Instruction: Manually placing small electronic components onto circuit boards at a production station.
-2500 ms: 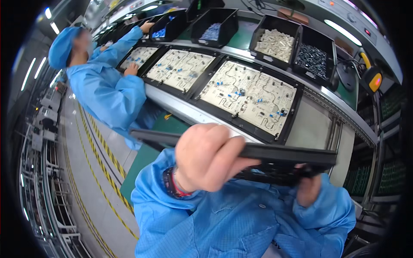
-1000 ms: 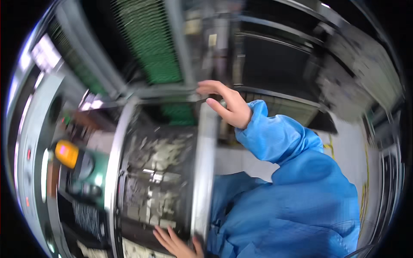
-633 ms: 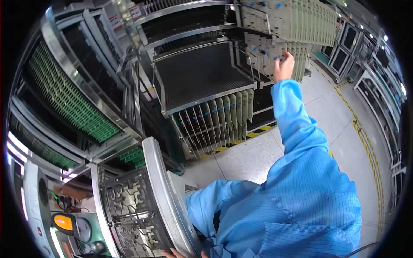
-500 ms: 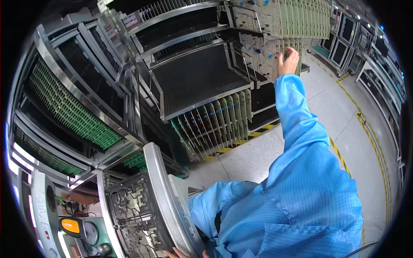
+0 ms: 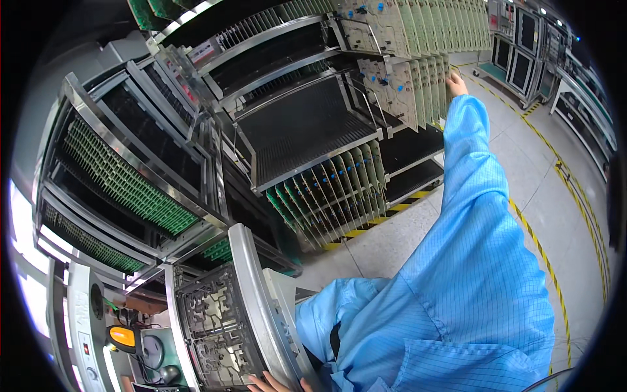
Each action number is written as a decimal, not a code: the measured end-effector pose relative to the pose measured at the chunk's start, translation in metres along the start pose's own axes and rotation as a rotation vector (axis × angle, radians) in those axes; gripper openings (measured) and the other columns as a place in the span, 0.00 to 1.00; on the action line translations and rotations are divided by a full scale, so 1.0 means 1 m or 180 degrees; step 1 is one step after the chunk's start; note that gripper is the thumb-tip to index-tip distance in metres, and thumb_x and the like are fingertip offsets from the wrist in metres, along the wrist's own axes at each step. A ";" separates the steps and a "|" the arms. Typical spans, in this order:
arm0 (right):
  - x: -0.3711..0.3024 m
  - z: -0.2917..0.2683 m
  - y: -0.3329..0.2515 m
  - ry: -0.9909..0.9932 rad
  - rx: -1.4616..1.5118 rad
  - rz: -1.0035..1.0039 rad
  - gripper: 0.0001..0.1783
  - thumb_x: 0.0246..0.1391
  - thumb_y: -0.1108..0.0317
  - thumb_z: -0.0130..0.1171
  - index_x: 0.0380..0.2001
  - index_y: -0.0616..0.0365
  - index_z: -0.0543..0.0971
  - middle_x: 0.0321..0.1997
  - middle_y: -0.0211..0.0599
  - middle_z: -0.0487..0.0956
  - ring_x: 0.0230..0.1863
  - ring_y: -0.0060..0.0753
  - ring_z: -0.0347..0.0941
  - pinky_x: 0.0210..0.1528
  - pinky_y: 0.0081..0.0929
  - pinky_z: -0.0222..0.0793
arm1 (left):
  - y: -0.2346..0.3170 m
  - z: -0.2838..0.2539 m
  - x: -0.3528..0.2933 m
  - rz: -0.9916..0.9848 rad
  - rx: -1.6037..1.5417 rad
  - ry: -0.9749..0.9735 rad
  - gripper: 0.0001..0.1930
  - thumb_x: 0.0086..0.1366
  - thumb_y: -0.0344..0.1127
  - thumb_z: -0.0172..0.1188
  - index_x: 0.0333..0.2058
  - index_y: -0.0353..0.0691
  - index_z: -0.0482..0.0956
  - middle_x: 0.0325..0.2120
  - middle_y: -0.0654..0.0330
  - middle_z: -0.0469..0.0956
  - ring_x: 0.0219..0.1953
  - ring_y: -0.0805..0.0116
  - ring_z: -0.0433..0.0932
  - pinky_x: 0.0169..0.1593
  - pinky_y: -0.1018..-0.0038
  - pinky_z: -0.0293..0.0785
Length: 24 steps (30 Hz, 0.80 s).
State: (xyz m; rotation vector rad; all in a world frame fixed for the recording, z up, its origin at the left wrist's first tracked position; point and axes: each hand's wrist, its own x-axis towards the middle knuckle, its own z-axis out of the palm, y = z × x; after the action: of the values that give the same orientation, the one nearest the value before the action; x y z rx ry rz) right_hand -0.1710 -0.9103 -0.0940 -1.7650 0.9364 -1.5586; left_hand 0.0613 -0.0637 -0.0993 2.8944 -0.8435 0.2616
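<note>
My right arm, in a blue checked sleeve, reaches far forward. Its hand (image 5: pixel 456 85) is at the right end of a row of upright pale-green circuit boards (image 5: pixel 418 91) on the cart's middle tier. The fingers bend around the edge of the last board, their tips partly hidden. Blue parts dot the face of the nearest board. At the bottom edge of the view my left hand (image 5: pixel 277 384) shows only its spread fingers. They lie by the lower end of a metal-framed fixture (image 5: pixel 215 313) with dark, cut-out plates, and hold nothing visible.
The cart carries an upper row of boards (image 5: pixel 444 29), a black ribbed shelf (image 5: pixel 294 124) and a lower row of boards (image 5: pixel 333 193). A rack of green boards (image 5: pixel 124 173) stands at left. An orange-and-black device (image 5: pixel 122 338) lies lower left. Yellow-black tape (image 5: pixel 542 228) marks the floor.
My right hand has moved right, from in front of the middle-tier boards with fingers apart to the row's right end. The view has shifted slightly. My left hand stays by the fixture.
</note>
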 end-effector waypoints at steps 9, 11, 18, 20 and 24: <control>-0.072 -0.033 -0.039 0.0776 -0.0237 0.0002 0.20 0.53 0.69 0.57 0.50 0.64 0.74 0.46 0.36 0.78 0.47 0.24 0.72 0.50 0.22 0.65 | -0.004 -0.004 -0.004 -0.0143 -0.0319 -0.0024 0.43 0.51 0.43 0.63 0.63 0.39 0.53 0.64 0.39 0.45 0.65 0.38 0.42 0.64 0.47 0.40; -0.106 -0.035 -0.074 0.0861 -0.0500 -0.0189 0.19 0.54 0.69 0.57 0.49 0.65 0.74 0.45 0.35 0.78 0.45 0.23 0.73 0.49 0.21 0.66 | -0.006 -0.001 -0.005 -0.0054 -0.0322 0.0002 0.43 0.51 0.44 0.63 0.63 0.39 0.53 0.63 0.39 0.45 0.65 0.38 0.42 0.64 0.46 0.40; -0.119 -0.051 -0.068 0.1771 -0.0302 -0.0556 0.18 0.56 0.65 0.55 0.48 0.63 0.75 0.43 0.39 0.80 0.43 0.24 0.74 0.47 0.22 0.67 | -0.015 0.007 -0.004 0.0171 -0.0483 0.0125 0.40 0.55 0.48 0.59 0.62 0.38 0.54 0.62 0.37 0.47 0.64 0.36 0.45 0.62 0.43 0.44; -0.115 -0.024 -0.068 0.2084 -0.0611 -0.0636 0.18 0.57 0.65 0.55 0.48 0.63 0.75 0.43 0.39 0.80 0.43 0.24 0.74 0.47 0.22 0.67 | -0.012 0.005 -0.005 0.0161 -0.0411 0.0188 0.38 0.58 0.50 0.56 0.62 0.37 0.55 0.62 0.37 0.49 0.63 0.35 0.48 0.61 0.43 0.45; -0.123 -0.030 -0.074 0.2248 -0.0089 -0.0560 0.19 0.58 0.63 0.54 0.48 0.65 0.75 0.46 0.38 0.78 0.47 0.25 0.71 0.51 0.22 0.65 | -0.013 0.006 -0.005 0.0299 -0.0443 0.0323 0.38 0.59 0.54 0.54 0.62 0.37 0.55 0.62 0.38 0.49 0.63 0.35 0.48 0.62 0.45 0.47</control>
State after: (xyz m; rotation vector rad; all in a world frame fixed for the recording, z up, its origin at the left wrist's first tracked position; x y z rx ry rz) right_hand -0.1994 -0.7666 -0.1004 -1.3396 1.1353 -2.3641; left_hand 0.0650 -0.0510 -0.1071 2.6930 -0.9418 0.3409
